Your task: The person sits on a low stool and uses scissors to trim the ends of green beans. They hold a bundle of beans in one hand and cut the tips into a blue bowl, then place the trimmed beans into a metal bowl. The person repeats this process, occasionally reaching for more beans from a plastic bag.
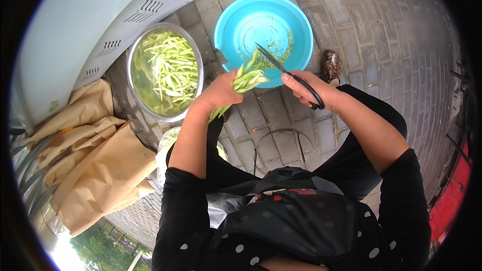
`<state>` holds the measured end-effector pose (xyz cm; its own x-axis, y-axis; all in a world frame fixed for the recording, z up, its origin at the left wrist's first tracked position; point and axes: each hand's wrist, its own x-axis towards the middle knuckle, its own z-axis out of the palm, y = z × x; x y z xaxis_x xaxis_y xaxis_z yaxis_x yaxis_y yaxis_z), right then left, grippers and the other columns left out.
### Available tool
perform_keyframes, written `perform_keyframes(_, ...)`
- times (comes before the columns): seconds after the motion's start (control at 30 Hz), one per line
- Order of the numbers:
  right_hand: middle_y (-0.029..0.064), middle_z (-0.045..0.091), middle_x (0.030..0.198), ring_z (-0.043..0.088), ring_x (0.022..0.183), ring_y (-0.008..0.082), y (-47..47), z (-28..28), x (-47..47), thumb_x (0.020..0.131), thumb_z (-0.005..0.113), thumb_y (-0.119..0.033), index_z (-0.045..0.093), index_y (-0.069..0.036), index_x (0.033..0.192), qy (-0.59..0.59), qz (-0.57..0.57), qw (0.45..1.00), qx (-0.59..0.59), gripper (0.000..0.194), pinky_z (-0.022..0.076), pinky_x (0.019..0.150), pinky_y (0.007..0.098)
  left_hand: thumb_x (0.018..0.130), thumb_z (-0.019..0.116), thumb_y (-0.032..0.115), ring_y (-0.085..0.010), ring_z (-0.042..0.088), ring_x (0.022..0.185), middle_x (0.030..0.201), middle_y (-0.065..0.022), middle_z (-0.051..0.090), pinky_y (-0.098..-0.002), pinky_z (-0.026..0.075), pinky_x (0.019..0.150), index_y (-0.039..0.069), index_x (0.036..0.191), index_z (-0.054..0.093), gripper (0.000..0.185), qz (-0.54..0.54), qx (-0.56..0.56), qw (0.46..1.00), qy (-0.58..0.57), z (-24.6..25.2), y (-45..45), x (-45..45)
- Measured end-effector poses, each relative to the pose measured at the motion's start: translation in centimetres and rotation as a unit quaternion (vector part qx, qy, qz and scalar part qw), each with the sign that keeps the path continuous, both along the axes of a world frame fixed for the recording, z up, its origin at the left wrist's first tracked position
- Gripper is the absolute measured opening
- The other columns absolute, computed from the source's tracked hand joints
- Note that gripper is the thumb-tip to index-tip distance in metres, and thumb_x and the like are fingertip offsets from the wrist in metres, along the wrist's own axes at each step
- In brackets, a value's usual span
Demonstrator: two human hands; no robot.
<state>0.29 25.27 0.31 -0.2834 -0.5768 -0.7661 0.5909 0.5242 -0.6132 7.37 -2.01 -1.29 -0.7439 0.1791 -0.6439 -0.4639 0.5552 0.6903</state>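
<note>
In my left hand [220, 92] is a bunch of green beans [246, 81], the upper ends fanning out past my thumb and the lower ends hanging below my fist. My right hand [307, 86] grips black-handled scissors [276, 62], with the blades pointing up and left over a blue plastic basin [229, 19]. The blade tips come close to the top of one bean. Small green clippings [288, 47] lie on the basin's bottom. To the left stands a round metal basin [130, 71] holding water and many green beans [175, 69].
A pale cabinet-like unit with vent slots [94, 26] borders the upper left. Brown paper [101, 173] is heaped at the left. A plastic bag [163, 146] is beside my left leg. Brick paving [361, 41] covers the ground, and something red [452, 195] lies far right.
</note>
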Motion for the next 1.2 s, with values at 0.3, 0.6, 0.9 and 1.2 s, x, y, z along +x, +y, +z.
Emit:
perform_keyframes(0.3, 0.0064, 0.057, 0.072, 0.054, 0.068, 0.0168, -0.1, -0.6, 0.1, 0.093, 0.052, -0.058, 0.051, 0.002, 0.119, 0.232, 0.047, 0.972, 0.001, 0.066, 0.0453, 0.065, 0.0310, 0.067, 0.067, 0.005, -0.0245, 0.060, 0.092, 0.101, -0.0144, 0.064, -0.0327, 0.046, 0.085, -0.001, 0.122, 0.051, 0.057, 0.091, 0.005, 0.996, 0.003, -0.7, -0.7, -0.1)
perform_keyframes(0.6, 0.0108, 0.061, 0.086, 0.056, 0.081, 0.0208, -0.5, 0.1, 1.1, 0.090, 0.052, -0.062, 0.047, -0.001, 0.130, 0.136, 0.086, 0.987, -0.001, 0.073, 0.0452, 0.077, 0.0331, 0.066, 0.069, 0.009, -0.0252, 0.060, 0.095, 0.106, -0.0160, 0.063, -0.0331, 0.046, 0.087, -0.003, 0.124, 0.052, 0.062, 0.143, -0.008, 0.988, -0.066, -1.8, 0.1, -0.4)
perform_keyframes(0.9, 0.0174, 0.063, 0.083, 0.060, 0.079, 0.0253, -0.3, 0.2, 1.2, 0.087, 0.056, -0.062, 0.060, 0.000, 0.115, 0.200, 0.064, 0.977, 0.025, 0.069, 0.0477, 0.073, 0.0357, 0.070, 0.067, 0.015, -0.0374, 0.062, 0.102, 0.107, -0.0212, 0.065, -0.0425, 0.048, 0.087, 0.002, 0.115, 0.050, 0.050, -0.031, -0.282, 0.957, -0.061, -0.8, 2.0, -1.2)
perform_keyframes(1.2, 0.0208, 0.066, 0.089, 0.064, 0.091, 0.0371, -0.5, 0.7, 1.0, 0.088, 0.061, -0.052, 0.061, -0.002, 0.112, 0.334, 0.183, 0.922, 0.070, 0.055, 0.0485, 0.079, 0.0446, 0.075, 0.067, 0.010, -0.0368, 0.064, 0.100, 0.102, -0.0197, 0.066, -0.0443, 0.050, 0.086, 0.005, 0.110, 0.047, 0.041, -0.129, -0.385, 0.913, -0.039, 0.1, 3.0, -1.3)
